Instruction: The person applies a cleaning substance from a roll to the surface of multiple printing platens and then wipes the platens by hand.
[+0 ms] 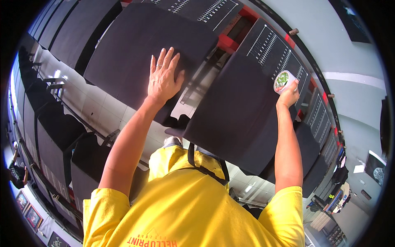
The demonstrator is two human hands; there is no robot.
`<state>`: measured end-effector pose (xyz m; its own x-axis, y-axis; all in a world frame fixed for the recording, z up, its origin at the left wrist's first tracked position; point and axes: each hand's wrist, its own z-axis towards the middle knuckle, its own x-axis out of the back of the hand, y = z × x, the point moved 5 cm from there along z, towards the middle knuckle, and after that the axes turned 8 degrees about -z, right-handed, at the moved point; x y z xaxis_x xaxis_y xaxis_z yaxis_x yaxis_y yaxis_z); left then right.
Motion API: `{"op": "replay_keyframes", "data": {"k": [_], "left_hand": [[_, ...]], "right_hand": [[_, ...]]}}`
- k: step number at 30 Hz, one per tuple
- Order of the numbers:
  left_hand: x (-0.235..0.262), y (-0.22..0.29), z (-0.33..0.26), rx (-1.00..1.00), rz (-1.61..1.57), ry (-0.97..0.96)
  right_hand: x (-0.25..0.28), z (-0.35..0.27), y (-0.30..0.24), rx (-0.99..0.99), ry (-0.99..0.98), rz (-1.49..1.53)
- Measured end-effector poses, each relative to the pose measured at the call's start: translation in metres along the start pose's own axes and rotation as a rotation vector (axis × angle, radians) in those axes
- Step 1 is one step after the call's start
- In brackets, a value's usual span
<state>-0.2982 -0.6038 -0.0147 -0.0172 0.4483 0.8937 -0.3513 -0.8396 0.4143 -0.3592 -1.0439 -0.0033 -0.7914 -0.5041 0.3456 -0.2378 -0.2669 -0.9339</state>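
My left hand (163, 80) lies flat with its fingers stretched out on a smooth piece of black cloth (127, 49) that covers a board. A ring shows on one finger. On the right, my right hand (290, 95) grips a roll of white tape (284, 81) with a green pattern inside its core. This hand is over a second black-covered board (234, 107), near white ruled marks (284, 59) on the board's bare far end. Whether the tape touches the board I cannot tell.
Red metal brackets (226, 42) and a narrow gap separate the two boards. More black-covered boards (53, 136) line the left side. A dark curved rail (306, 49) runs beyond the board ends. White floor tiles (98, 96) show between the rows. Far left, another person (17, 173) stands.
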Motion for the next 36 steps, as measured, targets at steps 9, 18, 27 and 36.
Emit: {"op": "replay_keyframes", "data": {"k": [9,18,27,36], "left_hand": [[-0.004,-0.004,-0.001,-0.007,0.009,0.014],[-0.008,-0.005,-0.003,0.000,0.011,0.007],[-0.005,-0.003,-0.002,-0.006,0.026,0.022],[-0.003,0.001,0.003,0.017,0.028,-0.025]], "right_hand": [[0.054,-0.125,0.010,-0.040,-0.102,-0.014],[0.126,-0.287,0.018,-0.163,-0.143,-0.084],[0.080,-0.237,-0.003,-0.158,-0.037,-0.142],[0.031,-0.127,-0.007,-0.077,-0.080,-0.097]]}}
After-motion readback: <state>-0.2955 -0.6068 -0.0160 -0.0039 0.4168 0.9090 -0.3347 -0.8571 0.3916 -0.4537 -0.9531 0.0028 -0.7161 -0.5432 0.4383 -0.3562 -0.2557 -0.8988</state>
